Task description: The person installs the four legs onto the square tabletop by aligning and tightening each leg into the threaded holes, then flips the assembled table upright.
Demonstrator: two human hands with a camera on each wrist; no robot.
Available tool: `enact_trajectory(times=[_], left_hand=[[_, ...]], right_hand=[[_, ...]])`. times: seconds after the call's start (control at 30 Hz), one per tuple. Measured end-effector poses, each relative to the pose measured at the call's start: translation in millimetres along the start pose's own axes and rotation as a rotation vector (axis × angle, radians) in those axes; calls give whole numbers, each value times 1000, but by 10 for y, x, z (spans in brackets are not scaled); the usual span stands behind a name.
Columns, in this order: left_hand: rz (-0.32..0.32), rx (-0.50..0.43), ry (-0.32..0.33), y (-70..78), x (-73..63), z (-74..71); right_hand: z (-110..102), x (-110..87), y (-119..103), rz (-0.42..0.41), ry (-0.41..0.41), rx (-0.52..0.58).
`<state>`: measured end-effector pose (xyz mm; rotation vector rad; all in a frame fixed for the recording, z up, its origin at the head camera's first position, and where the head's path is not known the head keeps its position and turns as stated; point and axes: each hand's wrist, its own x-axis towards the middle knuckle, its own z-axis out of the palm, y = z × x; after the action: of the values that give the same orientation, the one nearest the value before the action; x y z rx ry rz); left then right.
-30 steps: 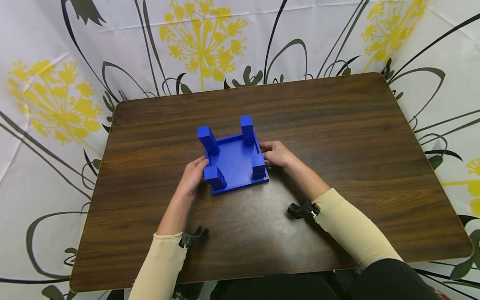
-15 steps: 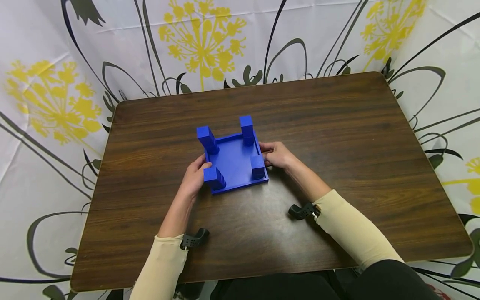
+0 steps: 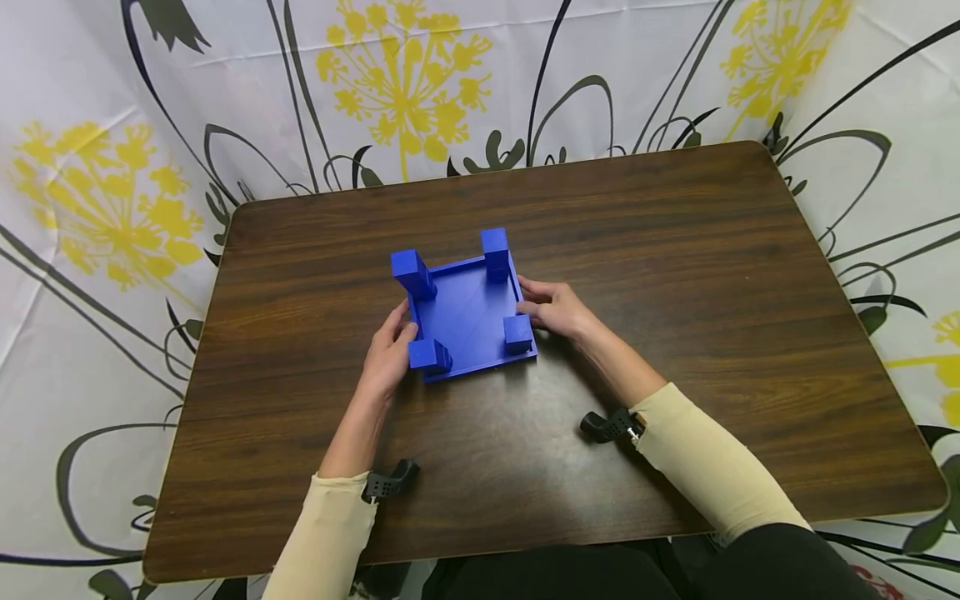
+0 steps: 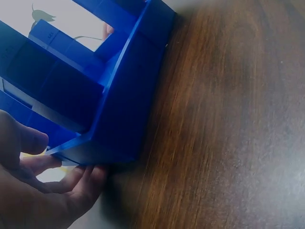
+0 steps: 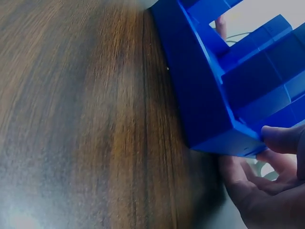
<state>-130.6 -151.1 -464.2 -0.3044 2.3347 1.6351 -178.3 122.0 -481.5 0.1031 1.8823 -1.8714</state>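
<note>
A small blue plastic table, upside down with several square legs pointing up from the corners of its rimmed top, is held between my two hands near the middle of the wooden tabletop. My left hand grips its left side. In the left wrist view, the thumb lies by the rim and the fingers curl under the bottom edge. On the opposite side my right hand grips likewise; the right wrist view has its thumb against the rim and fingers beneath. A near leg overlaps part of the left side.
The brown wood-grain table extends around the blue piece on all sides. Behind it hangs a white cloth printed with yellow flowers and grey stems. Black wrist mounts jut inward from both beige sleeves.
The blue table has tilted a little, so its near legs look shorter and more of its inner surface shows. My left thumb has shifted along the side, and both hands have stayed on it.
</note>
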Motion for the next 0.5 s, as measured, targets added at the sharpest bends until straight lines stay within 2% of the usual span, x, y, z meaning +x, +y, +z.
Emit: enact_trajectory(times=[0.27, 0.5], left_hand=[[48, -5, 35, -33, -11, 29], [81, -31, 51, -71, 15, 35]], right_hand=[[-14, 1, 45, -36, 15, -4], [13, 21, 57, -32, 27, 14]])
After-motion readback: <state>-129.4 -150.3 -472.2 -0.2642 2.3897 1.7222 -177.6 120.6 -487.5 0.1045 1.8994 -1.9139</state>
